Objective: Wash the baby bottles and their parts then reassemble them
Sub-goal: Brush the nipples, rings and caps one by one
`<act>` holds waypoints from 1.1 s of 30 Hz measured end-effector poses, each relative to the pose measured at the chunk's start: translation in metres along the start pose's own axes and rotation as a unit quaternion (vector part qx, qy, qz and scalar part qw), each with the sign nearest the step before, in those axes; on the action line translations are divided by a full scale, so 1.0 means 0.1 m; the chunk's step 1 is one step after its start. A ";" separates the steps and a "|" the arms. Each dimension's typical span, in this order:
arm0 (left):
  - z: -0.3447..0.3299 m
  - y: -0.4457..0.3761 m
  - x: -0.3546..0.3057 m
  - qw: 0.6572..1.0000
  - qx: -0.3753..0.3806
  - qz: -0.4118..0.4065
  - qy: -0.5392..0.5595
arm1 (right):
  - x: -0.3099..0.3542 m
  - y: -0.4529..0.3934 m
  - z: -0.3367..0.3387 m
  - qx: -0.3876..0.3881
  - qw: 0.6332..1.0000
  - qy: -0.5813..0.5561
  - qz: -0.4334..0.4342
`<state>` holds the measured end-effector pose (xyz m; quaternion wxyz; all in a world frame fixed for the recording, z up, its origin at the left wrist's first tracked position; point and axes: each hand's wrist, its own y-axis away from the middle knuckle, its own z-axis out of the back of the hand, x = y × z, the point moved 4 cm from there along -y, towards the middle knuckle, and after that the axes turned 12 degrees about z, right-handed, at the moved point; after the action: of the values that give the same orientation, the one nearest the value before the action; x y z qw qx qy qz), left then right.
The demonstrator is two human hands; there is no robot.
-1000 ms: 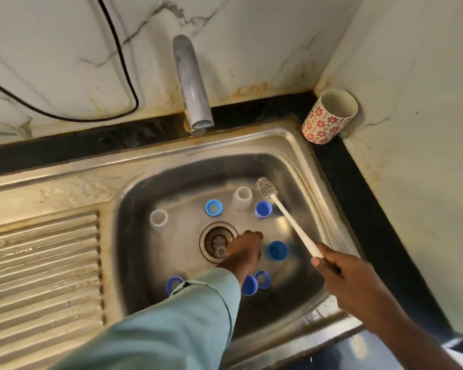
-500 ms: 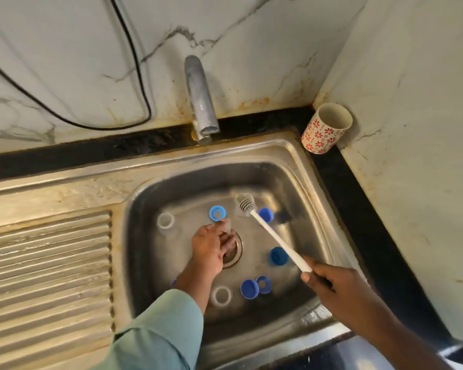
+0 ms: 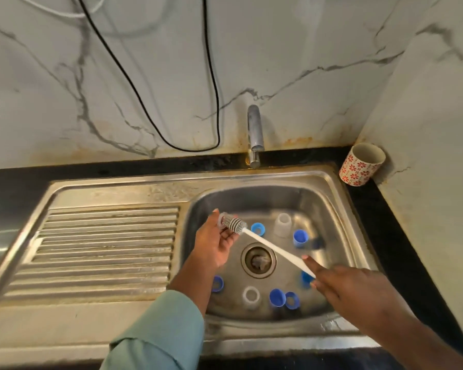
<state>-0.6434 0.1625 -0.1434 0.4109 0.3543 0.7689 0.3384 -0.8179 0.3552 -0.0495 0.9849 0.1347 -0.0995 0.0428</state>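
— Clear plastic, that small part (image 3: 223, 219) at centre-left of the frame? A second ago the left hand (image 3: 216, 243) was down at the drain (image 3: 258, 260).
— Yes; it has come up from the sink (image 3: 329, 209) floor, fingers pinching the part above the basin's left side. The right hand (image 3: 342, 283) grips the white handle of the brush (image 3: 235, 227), whose bristled head now meets the part.
— So scrubbing starts?
— I'd judge so, and on the first piece. Blue rings and caps (image 3: 277, 297) and the clear bottles (image 3: 282, 224) lie around the drain, unwashed by the look of it.
— Water?
— None visibly running from the tap (image 3: 255, 134). Reassembly looks far off.
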 end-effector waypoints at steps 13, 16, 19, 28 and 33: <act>0.12 0.41 -0.44 0.988 0.130 -0.054 -0.066 | 0.33 -0.10 0.03 0.039 0.789 -0.600 -0.130; 0.16 0.41 -0.62 0.993 0.078 -0.027 -0.089 | 0.51 -0.25 0.09 -0.017 0.970 -0.229 -0.083; 0.14 0.38 -0.73 0.997 0.046 -0.037 -0.040 | 0.69 -0.41 0.05 -0.055 0.996 0.037 -0.059; 0.13 0.43 -0.78 0.984 0.169 -0.052 -0.004 | 0.79 -0.37 -0.04 -0.056 0.878 -0.451 -0.150; 0.08 0.43 -0.74 0.992 0.114 -0.052 -0.024 | 0.71 -0.37 -0.07 -0.105 0.988 0.010 -0.114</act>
<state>-0.5946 0.1257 -0.0828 0.4032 0.3669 0.8095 0.2179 -0.7430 0.3252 -0.0506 0.9930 0.0406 -0.0777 -0.0796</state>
